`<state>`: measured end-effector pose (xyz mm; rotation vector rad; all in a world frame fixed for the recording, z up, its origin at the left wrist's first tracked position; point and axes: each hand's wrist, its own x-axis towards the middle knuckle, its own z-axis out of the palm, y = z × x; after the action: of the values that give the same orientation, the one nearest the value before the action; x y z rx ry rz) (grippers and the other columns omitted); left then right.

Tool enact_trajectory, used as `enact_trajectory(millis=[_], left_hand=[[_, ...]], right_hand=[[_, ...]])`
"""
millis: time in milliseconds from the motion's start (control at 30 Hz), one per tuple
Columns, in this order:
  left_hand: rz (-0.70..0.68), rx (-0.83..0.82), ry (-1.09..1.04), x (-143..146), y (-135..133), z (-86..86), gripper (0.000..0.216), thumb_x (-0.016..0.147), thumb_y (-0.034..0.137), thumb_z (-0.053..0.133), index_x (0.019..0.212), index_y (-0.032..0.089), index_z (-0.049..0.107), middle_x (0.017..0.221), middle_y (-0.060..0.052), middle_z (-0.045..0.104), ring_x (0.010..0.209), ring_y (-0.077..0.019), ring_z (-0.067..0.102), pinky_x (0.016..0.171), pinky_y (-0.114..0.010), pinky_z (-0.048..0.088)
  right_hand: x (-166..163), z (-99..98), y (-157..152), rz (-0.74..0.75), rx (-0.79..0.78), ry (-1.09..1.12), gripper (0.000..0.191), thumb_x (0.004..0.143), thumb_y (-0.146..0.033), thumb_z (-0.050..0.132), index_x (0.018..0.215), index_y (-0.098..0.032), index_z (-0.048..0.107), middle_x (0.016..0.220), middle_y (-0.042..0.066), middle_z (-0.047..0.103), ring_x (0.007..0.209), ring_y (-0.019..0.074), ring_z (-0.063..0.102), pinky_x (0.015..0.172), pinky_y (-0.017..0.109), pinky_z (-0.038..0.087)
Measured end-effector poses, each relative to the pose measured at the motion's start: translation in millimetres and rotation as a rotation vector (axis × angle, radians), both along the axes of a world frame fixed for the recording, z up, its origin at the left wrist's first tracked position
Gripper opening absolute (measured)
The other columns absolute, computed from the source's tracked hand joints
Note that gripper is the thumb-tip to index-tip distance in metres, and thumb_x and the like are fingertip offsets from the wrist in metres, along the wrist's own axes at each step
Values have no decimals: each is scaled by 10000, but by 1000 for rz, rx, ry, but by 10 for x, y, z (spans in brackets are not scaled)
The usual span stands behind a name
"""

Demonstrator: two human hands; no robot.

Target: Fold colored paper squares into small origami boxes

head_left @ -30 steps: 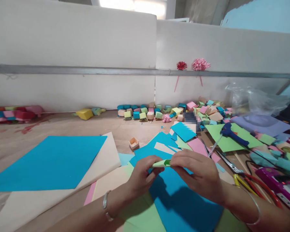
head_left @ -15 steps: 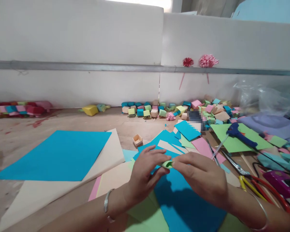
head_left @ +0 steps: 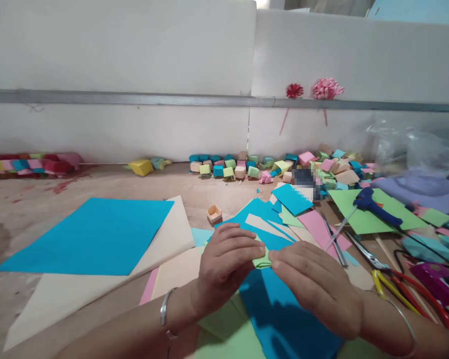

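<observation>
A small folded piece of light green paper is pinched between my two hands at the centre of the view. My left hand grips its left side with the fingers bent over it. On the right edge, the fingertips of my right hand press together on the paper. Its underside and most of its left part are hidden by my fingers. Below the hands lies a large blue paper sheet, partly over green paper. A small peach open paper box sits beyond my left hand.
At left lies a blue sheet on cream paper. Folded paper cubes line the wall. To the right are a blue glue gun on green paper, scissors, yellow-and-red-handled pliers and a purple device.
The green paper, earlier showing an open, curved loop, now looks flatter and turned broadside. My left fingers have closed down over it, and my right hand has shifted slightly lower.
</observation>
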<state>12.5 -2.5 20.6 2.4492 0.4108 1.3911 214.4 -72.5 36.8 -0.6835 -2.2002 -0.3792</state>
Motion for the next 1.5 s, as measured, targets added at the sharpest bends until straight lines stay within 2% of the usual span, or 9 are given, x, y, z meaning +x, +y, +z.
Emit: enact_trajectory(millis=[267,467,667,867,1033,1167,1267,1400,1500], left_hand=[[-40,-36,-7,9,28,-2,179,871,183,596,1025,244,664,906,-22,757,913,-190,687,894,-380,465],[-9,-137,-61,28,30,-12,149,856,157,606,939,236,702,816,-27,749,822,-182,693,809,-350,501],[-46,-225,-124,49,27,-49,142,855,156,617,929,226,716,812,-45,741,808,-181,679,768,-344,506],[-34,-333,-99,57,-30,-13,96,812,259,698,888,203,718,810,-53,727,785,-182,649,734,-323,508],[1,-602,-124,59,-71,9,137,803,295,698,729,181,706,723,-41,697,696,-157,609,642,-274,478],[-24,-1037,-81,99,-80,31,241,801,352,679,665,154,655,623,-3,616,600,-113,527,563,-228,418],[-50,-1242,-48,151,-63,26,287,812,393,653,684,140,615,616,12,577,590,-96,493,557,-214,388],[-139,-1390,-51,185,-9,-42,315,724,373,736,904,137,630,767,-26,649,693,-140,576,625,-250,439],[-94,-1395,-44,174,46,-95,319,715,337,739,928,132,619,696,1,615,617,-109,530,564,-221,392]], right_hand=[[-18,55,5,1,-69,24,354,906,-90,409,1232,-110,544,950,139,721,891,230,670,732,372,563],[-72,119,35,-127,-289,225,168,904,-154,547,1035,-210,636,884,29,732,770,137,681,677,233,552],[-85,20,93,-152,-277,308,174,860,-158,630,1032,-187,629,856,21,725,798,125,683,758,216,545],[-76,12,108,-125,-345,349,89,872,-156,608,929,-218,637,805,10,719,737,126,674,675,222,532],[-92,0,106,-104,-449,407,63,857,-175,619,882,-215,662,781,21,709,691,130,647,634,241,515],[-114,-9,144,-141,-854,609,55,783,-207,678,734,-183,675,660,8,666,580,123,605,527,230,491],[-105,-56,215,-151,-1102,810,99,734,-222,704,672,-161,656,588,-14,618,498,107,577,464,217,467],[-53,-133,325,-193,-1092,987,151,693,-258,735,645,-163,628,560,-23,600,487,106,562,460,223,454],[-10,-168,396,-193,-1088,1021,143,706,-273,717,705,-165,622,569,-25,606,494,112,571,474,232,451]])
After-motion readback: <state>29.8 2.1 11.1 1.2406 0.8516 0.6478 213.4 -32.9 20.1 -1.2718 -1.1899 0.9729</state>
